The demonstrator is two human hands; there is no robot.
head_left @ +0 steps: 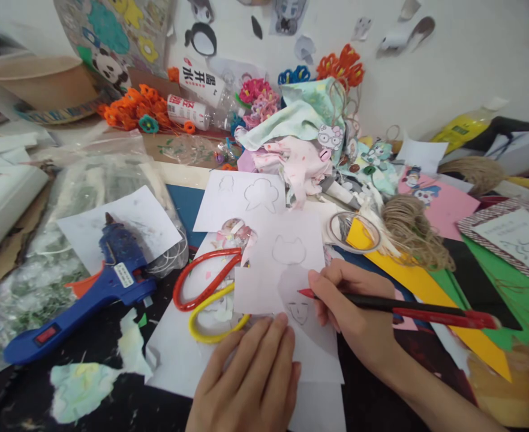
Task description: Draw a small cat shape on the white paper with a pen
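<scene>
My right hand [358, 312] pinches a black-and-red pencil [408, 305], its red tip at a small face sketch [298, 311] on a white sheet [312, 354]. Flat on the lower left of that sheet lies my left hand [253, 372], palm down, fingers stretched out. Above the face, the paper carries a cat-head outline [289, 249]. Beside my left hand lie one red loop handle [188, 271] and one yellow loop handle [197, 327], like those of scissors. Whatever they join is hidden by paper.
Left stands a blue glue gun [116, 282] on a paper sheet and plastic bags. Fabric scraps [300, 162] pile at the back, near plastic bottles [188, 113] and orange yarn flowers [138, 108]. A tape roll [354, 233], twine [412, 228] and yellow card [408, 288] lie right.
</scene>
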